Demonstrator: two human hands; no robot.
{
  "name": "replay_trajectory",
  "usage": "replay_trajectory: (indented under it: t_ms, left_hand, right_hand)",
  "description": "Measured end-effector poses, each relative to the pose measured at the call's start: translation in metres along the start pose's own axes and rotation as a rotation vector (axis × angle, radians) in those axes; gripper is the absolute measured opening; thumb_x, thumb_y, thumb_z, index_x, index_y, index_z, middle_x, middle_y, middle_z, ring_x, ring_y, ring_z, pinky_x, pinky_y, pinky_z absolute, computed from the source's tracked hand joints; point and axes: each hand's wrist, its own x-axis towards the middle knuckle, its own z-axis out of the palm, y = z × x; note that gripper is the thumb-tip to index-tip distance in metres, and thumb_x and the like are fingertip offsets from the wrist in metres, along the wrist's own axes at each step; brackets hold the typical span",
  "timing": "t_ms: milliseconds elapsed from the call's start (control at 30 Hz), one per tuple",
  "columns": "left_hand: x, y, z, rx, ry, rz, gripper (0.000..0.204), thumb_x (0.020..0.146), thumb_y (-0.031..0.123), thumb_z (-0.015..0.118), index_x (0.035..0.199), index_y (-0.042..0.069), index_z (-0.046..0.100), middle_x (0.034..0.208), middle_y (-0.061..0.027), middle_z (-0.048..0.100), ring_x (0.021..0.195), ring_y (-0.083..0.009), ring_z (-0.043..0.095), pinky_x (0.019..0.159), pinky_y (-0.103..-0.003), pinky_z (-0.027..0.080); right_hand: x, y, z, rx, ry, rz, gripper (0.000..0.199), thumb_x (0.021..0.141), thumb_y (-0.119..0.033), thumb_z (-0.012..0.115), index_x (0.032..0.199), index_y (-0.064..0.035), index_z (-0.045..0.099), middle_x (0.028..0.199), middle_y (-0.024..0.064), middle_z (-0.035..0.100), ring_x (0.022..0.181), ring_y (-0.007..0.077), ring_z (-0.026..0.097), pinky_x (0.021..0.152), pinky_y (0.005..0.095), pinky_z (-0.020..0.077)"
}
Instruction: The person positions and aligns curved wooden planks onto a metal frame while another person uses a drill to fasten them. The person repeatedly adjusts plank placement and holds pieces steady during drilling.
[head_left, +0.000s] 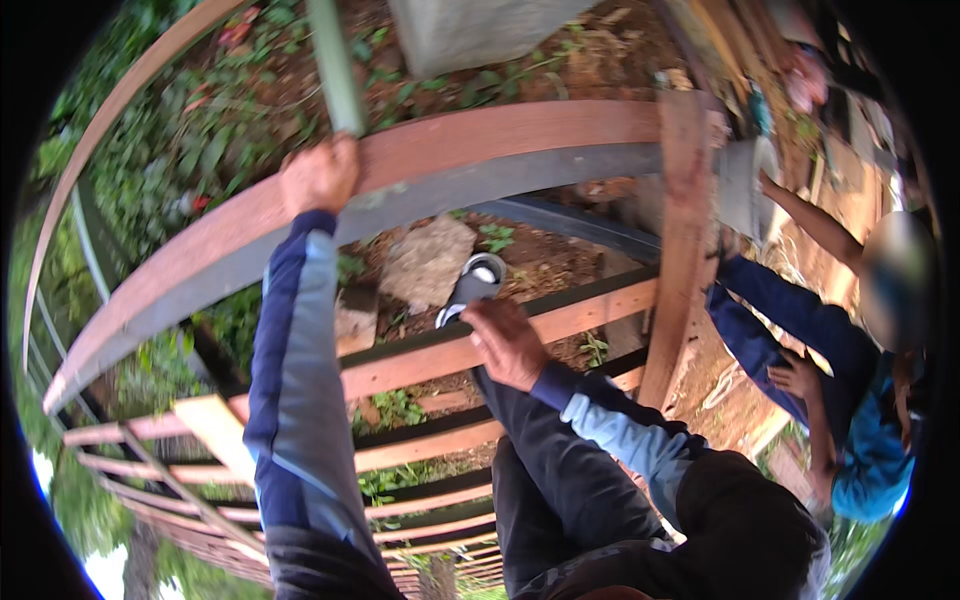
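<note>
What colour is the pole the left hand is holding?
The pole is pale green, gripped by the left hand. The head view shows it.

Wooden beam frame (420, 150) (reddish planks), shoe (472, 288) on one rail (590, 310)

Two own hands: left (318, 175), right (505, 343). One green pole (335, 65). One rock (428, 262). One co-worker (860, 380).

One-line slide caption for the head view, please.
Climbing a wooden frame: left hand grips a green pole, right hand rests by a rail; a co-worker crouches alongside.
</note>
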Motion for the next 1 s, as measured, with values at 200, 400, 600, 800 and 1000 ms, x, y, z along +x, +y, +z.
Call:
replay_trajectory:
  t_ms: [200,400,600,800,1000]
  left_hand:
    - [-0.002,-0.014,-0.004,-0.238,-0.028,0.106,0.033,0.090,0.044,0.051,0.111,0.022,0.062,0.114,-0.0107,0.066,0.107,-0.0369,0.059,0.099,-0.057,0.038]
    - [-0.056,-0.072,-0.021,-0.108,0.390,0.183,0.048,0.084,0.035,0.059,0.124,0.010,0.051,0.121,-0.0155,0.056,0.118,-0.0340,0.048,0.094,-0.056,0.037]
    - [-0.079,-0.092,-0.043,-0.120,-0.174,-0.392,0.085,0.077,0.068,0.059,0.147,0.036,0.025,0.157,-0.0035,0.015,0.143,-0.0421,0.001,0.101,-0.079,0.014]
    - [-0.069,-0.074,-0.050,-0.075,-0.171,-0.473,0.077,0.074,0.054,0.071,0.142,0.041,0.036,0.153,-0.0091,0.024,0.142,-0.0427,0.014,0.100,-0.080,0.014]
    - [-0.060,-0.133,-0.026,0.149,-0.099,-0.138,0.037,0.095,0.032,0.036,0.127,0.030,0.054,0.130,-0.0021,0.056,0.121,-0.0276,0.051,0.096,-0.062,0.034]
  right_hand:
    - [0.020,0.041,0.004,-0.234,-0.473,0.090,0.062,0.083,-0.037,0.064,0.130,-0.0029,0.045,0.134,0.0167,0.047,0.125,0.0342,0.041,0.104,0.0470,0.0316]
    - [0.008,0.067,0.016,-0.180,-0.527,0.008,0.042,0.085,-0.037,0.059,0.113,-0.0066,0.057,0.121,0.0120,0.054,0.115,0.0347,0.049,0.095,0.0473,0.0408]
    - [0.016,0.073,0.019,-0.004,-0.562,-0.026,0.056,0.089,-0.048,0.051,0.123,-0.0035,0.053,0.124,0.0175,0.054,0.117,0.0383,0.050,0.099,0.0450,0.0406]
    - [0.020,0.072,0.016,0.057,-0.711,0.151,0.074,0.088,-0.063,0.044,0.132,-0.0029,0.049,0.129,0.0203,0.055,0.120,0.0385,0.051,0.100,0.0441,0.0403]
    - [0.017,0.075,0.014,-0.028,-0.768,0.154,0.071,0.090,-0.063,0.042,0.132,-0.0053,0.049,0.123,0.0220,0.057,0.114,0.0418,0.054,0.095,0.0456,0.0432]
